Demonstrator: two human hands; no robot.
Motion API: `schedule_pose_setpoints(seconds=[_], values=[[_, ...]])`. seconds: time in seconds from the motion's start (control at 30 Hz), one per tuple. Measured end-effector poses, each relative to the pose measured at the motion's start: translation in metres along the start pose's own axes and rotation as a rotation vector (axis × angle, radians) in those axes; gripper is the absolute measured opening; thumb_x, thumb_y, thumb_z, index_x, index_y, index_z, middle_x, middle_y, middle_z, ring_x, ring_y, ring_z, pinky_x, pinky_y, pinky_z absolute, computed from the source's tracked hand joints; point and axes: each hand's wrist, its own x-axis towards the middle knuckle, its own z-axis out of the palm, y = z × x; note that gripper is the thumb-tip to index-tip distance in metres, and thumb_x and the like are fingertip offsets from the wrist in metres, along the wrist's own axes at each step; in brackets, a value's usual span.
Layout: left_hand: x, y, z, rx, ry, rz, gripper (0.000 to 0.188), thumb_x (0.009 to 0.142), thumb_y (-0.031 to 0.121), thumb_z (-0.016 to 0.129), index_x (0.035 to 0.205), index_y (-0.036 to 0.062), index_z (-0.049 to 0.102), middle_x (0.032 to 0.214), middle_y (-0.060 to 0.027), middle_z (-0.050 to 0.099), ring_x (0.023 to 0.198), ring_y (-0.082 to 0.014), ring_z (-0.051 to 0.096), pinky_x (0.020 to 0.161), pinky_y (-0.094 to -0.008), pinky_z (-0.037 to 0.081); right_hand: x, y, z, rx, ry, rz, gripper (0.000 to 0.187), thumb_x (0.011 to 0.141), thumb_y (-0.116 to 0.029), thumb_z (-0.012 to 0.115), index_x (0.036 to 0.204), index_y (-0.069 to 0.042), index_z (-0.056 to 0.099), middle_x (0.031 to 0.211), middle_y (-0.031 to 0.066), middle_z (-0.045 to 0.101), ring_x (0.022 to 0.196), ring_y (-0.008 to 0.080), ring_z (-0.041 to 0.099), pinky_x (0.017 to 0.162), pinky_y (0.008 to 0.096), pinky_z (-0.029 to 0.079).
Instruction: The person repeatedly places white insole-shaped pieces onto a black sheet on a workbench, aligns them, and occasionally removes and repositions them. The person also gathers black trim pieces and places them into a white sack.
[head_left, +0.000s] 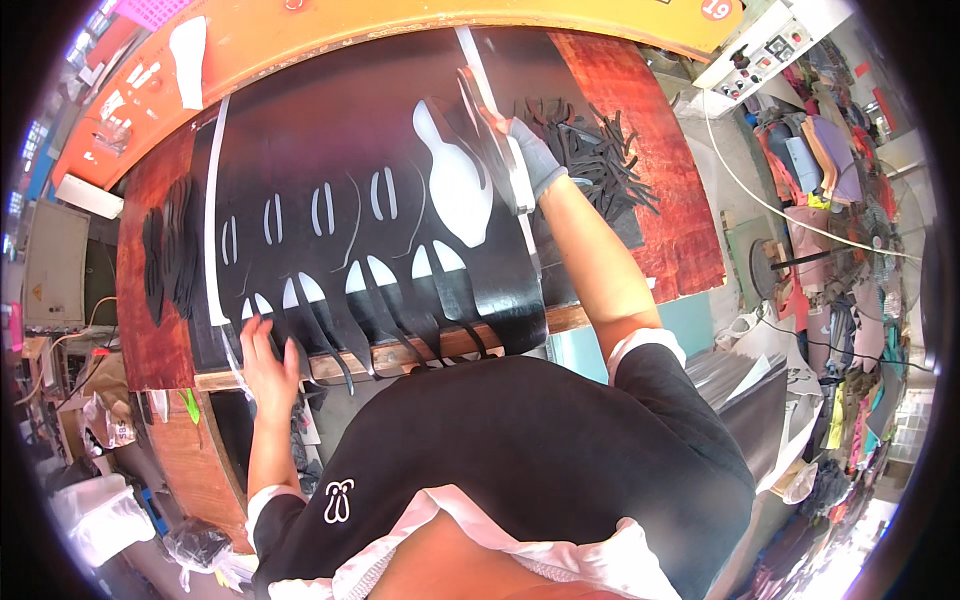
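My right hand (pixel 535 160), in a grey glove, grips a long, narrow metal-edged cutting die (pixel 508 150) at the right side of a black sheet (pixel 320 130). My bare left hand (pixel 268 365) is over the sheet's near left corner, fingers stretched and slightly apart, fingertips at a pale cut-out. White shows through a large bottle-shaped cut-out (pixel 462 195) and several thin slits. Along the near edge, loose black strips of the sheet (pixel 345 335) hang beside half-oval cut-outs (pixel 433 260). My fingers partly hide the leftmost one.
An orange machine beam (pixel 380 45) spans the far side. Black scraps (pixel 585 150) are heaped on the red-brown table (pixel 675 200) at right; stacked black cut pieces (pixel 172 245) lie at left. A control box (pixel 765 55) stands far right, near piled coloured material (pixel 820 160).
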Motion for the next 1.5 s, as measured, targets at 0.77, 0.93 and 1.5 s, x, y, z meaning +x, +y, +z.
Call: schedule_pose_setpoints(seconds=[0.77,0.93,1.5], values=[[0.221,0.291,0.157,-1.033,-0.912,-0.569,0.100,0.077,0.064,0.059,0.143,0.0044,0.014,0.147,-0.0208,0.018,0.132,-0.0431,0.025,0.106,-0.0536,0.022,-0.012,-0.004,-0.039,0.081,0.228,-0.591,0.044,0.087,-0.045,0.041,0.109,-0.009,0.054,0.100,0.0106,0.056,0.093,0.0280,0.054,0.077,0.0433,0.046],[0.237,0.313,0.163,-0.910,-1.010,-0.628,0.130,0.064,0.066,0.070,0.143,0.0087,-0.016,0.151,-0.0207,0.004,0.135,-0.0450,0.015,0.103,-0.0650,0.016,-0.009,-0.002,-0.028,0.643,0.258,-0.308,0.052,0.093,-0.053,0.028,0.119,-0.014,0.052,0.116,0.0086,0.056,0.105,0.0277,0.052,0.090,0.0435,0.042],[0.279,0.275,0.143,-1.331,-1.158,-0.772,0.084,0.069,0.038,0.074,0.137,0.0135,0.031,0.120,-0.0142,0.048,0.093,-0.0372,0.058,0.076,-0.0496,0.053,-0.029,-0.034,-0.037,-0.037,0.495,-0.146,0.053,0.082,-0.041,0.058,0.125,-0.012,0.047,0.121,0.0105,0.051,0.102,0.0268,0.051,0.084,0.0384,0.041]])
